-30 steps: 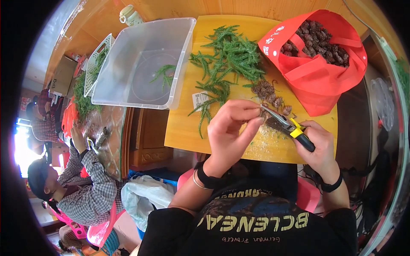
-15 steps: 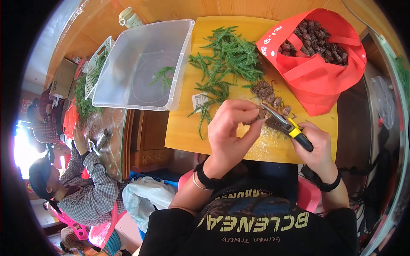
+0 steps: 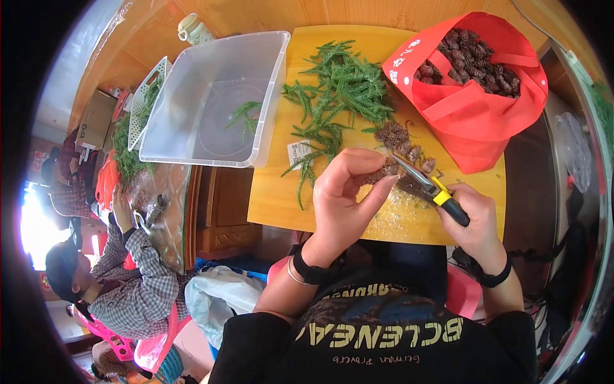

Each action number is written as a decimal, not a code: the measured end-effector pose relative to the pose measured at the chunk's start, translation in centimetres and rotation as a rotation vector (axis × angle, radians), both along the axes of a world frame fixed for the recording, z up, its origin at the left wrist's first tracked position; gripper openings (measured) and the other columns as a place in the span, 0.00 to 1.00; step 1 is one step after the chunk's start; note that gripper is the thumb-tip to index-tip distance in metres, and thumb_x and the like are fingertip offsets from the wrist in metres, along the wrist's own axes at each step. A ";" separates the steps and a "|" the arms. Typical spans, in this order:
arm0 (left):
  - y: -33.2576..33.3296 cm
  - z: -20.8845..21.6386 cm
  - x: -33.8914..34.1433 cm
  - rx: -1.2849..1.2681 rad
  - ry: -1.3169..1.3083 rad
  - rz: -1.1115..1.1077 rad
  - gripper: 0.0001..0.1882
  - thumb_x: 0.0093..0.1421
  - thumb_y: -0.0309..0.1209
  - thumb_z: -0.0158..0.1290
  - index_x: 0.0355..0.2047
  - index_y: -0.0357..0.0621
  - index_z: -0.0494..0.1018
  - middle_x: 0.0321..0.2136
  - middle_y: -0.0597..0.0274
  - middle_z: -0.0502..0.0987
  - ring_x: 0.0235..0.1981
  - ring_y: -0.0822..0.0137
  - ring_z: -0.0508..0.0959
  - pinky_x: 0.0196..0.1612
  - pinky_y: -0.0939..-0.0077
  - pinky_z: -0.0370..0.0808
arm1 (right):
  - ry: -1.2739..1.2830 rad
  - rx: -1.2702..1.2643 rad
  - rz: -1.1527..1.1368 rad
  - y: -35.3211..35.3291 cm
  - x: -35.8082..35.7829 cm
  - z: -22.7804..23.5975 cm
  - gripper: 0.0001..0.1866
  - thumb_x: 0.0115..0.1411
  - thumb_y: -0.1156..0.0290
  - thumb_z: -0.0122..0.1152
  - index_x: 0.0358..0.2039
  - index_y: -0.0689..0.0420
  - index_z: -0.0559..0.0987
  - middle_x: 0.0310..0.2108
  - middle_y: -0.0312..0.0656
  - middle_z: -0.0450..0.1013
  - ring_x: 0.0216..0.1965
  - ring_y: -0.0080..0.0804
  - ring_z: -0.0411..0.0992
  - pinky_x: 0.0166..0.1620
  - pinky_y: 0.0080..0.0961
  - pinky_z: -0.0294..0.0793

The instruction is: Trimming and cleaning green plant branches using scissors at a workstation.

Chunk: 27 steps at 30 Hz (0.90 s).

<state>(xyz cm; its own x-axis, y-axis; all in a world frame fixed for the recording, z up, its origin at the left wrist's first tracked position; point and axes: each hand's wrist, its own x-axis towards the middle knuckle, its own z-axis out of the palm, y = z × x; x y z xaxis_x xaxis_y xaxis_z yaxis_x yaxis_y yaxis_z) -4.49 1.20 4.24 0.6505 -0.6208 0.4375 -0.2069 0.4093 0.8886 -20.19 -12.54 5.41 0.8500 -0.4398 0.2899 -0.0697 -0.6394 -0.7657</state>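
- Left hand (image 3: 345, 198) raised over the near edge of the yellow board (image 3: 275, 205), thumb and fingertips pinching a small brown cone (image 3: 378, 174); held up off the board, seemingly to give the tool free access.
- Right hand (image 3: 473, 221) wrapped around the black-and-yellow handles of the pliers (image 3: 427, 185), fingers curled tight; metal tips aimed left, touching the cone at the left fingertips.
- Pale crumbs (image 3: 390, 214) scattered on the board right under both hands, probably fallen from the work above.
- Small cluster of loose cones (image 3: 400, 142) just beyond the hands, within easy reach.
- Red bag (image 3: 473, 121) at the right, mouth open, full of more brown cones; set close to the tool hand.
- Green sprigs (image 3: 339, 96) heaped across the middle of the board, apart from the cones.
- Clear plastic tub (image 3: 185, 128) left of the board, holding only a single sprig.
- Another person in a checked shirt (image 3: 134, 281) seated low at the far left, busy with separate greenery.
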 end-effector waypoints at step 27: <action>0.1 -1.2 0.3 0.028 0.519 -0.215 0.12 0.52 0.16 0.53 0.35 0.40 0.65 0.37 0.59 0.75 0.41 0.70 0.74 0.48 0.77 0.69 | 0.520 -0.243 -0.290 -6.8 -5.9 -7.3 0.12 0.50 0.68 0.60 0.24 0.64 0.69 0.29 0.54 0.68 0.37 0.52 0.66 0.40 0.38 0.66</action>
